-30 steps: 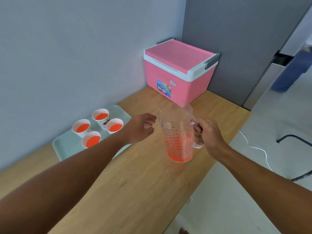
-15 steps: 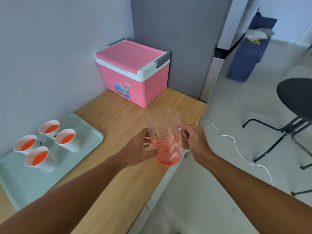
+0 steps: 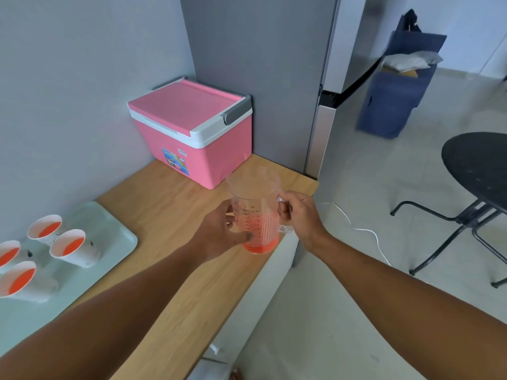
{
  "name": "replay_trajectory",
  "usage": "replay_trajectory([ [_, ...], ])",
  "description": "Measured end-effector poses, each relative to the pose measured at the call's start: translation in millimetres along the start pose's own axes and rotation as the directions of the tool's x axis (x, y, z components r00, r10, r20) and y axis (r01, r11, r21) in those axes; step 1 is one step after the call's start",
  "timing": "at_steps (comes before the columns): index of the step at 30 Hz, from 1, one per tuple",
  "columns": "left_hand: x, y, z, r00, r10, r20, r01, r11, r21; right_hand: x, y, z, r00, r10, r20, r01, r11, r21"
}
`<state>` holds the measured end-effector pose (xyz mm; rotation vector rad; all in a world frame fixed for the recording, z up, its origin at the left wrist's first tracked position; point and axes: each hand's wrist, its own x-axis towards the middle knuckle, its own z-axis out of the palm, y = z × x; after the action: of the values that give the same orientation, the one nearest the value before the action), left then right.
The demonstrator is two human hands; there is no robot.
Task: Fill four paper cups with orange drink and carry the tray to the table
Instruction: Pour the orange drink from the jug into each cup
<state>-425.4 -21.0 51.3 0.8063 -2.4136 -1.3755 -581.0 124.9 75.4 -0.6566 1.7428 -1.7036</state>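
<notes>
Wooden counter point(image 3: 175, 215) runs along a grey wall, with a pink cooler point(image 3: 192, 133) in the corner. Head view: the right hand point(image 3: 299, 215) grips the handle of a clear jug point(image 3: 255, 212) with orange drink low inside; the left hand point(image 3: 219, 234) cups its side. Four filled paper cups point(image 3: 68, 246) stand on a pale green tray point(image 3: 115, 237) at left.

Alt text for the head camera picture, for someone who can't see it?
Two bare hands hold a clear jug of orange drink above a wooden counter: right hand on its handle, left hand on its side. Four filled paper cups stand on a pale tray at left.
</notes>
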Motion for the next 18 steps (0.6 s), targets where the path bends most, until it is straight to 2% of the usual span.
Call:
replay_trajectory([
  [13,104,-5,-11,0.995,0.017,-0.102,-0.021,0.999,-0.029,116,-6,-3,1.0,-0.016,-0.003,0.015,0.992,-0.128],
  [18,136,-13,-14,0.992,-0.013,-0.128,0.013,1.0,0.004,150,-5,-6,0.998,0.053,0.029,-0.048,0.986,-0.157],
])
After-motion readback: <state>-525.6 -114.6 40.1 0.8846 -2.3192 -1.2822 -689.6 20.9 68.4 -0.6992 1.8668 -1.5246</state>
